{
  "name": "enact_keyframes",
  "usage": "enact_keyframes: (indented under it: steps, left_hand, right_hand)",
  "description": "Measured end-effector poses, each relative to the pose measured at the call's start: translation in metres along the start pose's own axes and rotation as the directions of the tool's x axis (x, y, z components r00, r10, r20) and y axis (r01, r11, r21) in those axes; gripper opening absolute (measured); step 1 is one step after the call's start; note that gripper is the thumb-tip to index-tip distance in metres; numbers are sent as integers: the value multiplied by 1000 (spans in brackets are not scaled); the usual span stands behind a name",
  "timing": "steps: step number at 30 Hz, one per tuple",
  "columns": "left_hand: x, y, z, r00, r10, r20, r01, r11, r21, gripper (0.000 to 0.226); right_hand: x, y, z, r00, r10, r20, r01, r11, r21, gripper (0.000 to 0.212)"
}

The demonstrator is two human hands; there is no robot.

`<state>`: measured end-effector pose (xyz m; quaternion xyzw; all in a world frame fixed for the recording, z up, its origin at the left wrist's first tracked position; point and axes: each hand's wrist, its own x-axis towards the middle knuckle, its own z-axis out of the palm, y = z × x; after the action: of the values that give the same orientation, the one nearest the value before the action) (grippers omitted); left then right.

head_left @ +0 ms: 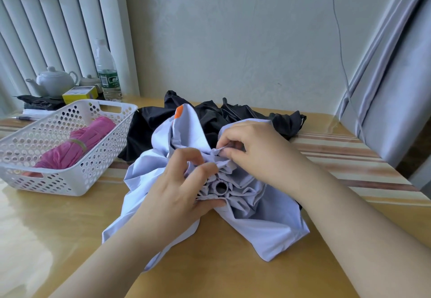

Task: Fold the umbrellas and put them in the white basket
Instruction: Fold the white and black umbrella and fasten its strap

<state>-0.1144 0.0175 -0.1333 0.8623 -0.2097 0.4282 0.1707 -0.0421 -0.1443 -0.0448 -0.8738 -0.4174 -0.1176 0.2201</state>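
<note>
Head view: the lavender umbrella (251,213) lies collapsed at frame centre on the table (233,279), its shaft end a dark ring facing the camera, so its long axis runs away toward the top of the frame. The left hand (179,192) curls round the gathered ribs just left of that ring; the right hand (249,148) pinches a fabric pleat just above it. The white basket (77,181) sits at mid-left, holding a rolled pink umbrella (77,143), nearer the left hand. A black umbrella (210,113) lies unfolded behind.

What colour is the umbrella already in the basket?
Pink, with a yellowish band round it; the umbrella shows clearly in the head view.
</note>
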Motion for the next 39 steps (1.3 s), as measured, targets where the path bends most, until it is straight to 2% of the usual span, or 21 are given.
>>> enact_keyframes:
  steps: [4,7,9,11,13,14,15,18,19,22,26,28,32,35,39]
  left_hand:
    - [0,0,0,1000,-21,-2,21,996,-82,46]
    - [0,-2,1,1000,-6,-7,5,999,-54,44]
    - [0,-2,1,1000,-9,-13,9,1000,-3,46]
    - [0,-1,0,999,-39,-12,40,999,31,50]
    - [1,0,-1,997,-77,-8,78,996,49,55]
    - [1,0,-1,995,-96,-3,96,994,55,58]
    - [2,0,-1,993,-116,3,116,991,61,61]
    - [7,2,-1,985,-169,38,164,980,115,75]
    - [8,3,-1,984,-172,54,162,976,145,78]
    - [10,3,-1,979,-193,62,180,969,167,69]
    - [9,1,-3,942,-335,34,322,927,194,66]
    - [9,2,-4,924,-381,37,369,911,182,70]
    - [10,3,-1,941,-339,15,331,925,187,76]
    - [11,3,-1,957,-290,-23,289,943,163,76]
    - [10,3,0,980,-192,-55,198,969,146,64]
  right_hand:
    - [2,-5,-1,997,71,44,-74,993,94,12]
    - [-3,-13,-4,986,114,118,-133,977,168,7]
    - [-8,-10,-8,974,134,182,-165,972,169,30]
    - [-15,-3,-11,972,158,173,-202,939,280,52]
    - [-23,3,-11,979,203,32,-198,889,412,48]
    - [-27,6,-10,977,210,-35,-178,897,404,43]
    - [-30,7,-9,979,197,-52,-167,923,345,37]
    - [-30,8,0,987,146,71,-154,982,111,15]
    - [-30,10,4,989,133,66,-137,988,71,13]
    - [-27,20,10,985,143,-101,-144,990,-6,17]
    - [-27,24,9,951,208,-229,-191,977,95,10]
    - [-28,23,11,964,164,-208,-147,985,94,16]
    - [-26,14,12,985,75,-157,-57,992,114,20]
    - [-21,4,9,975,146,-168,-109,971,214,23]
    - [-17,-5,8,986,152,-67,-125,944,305,28]
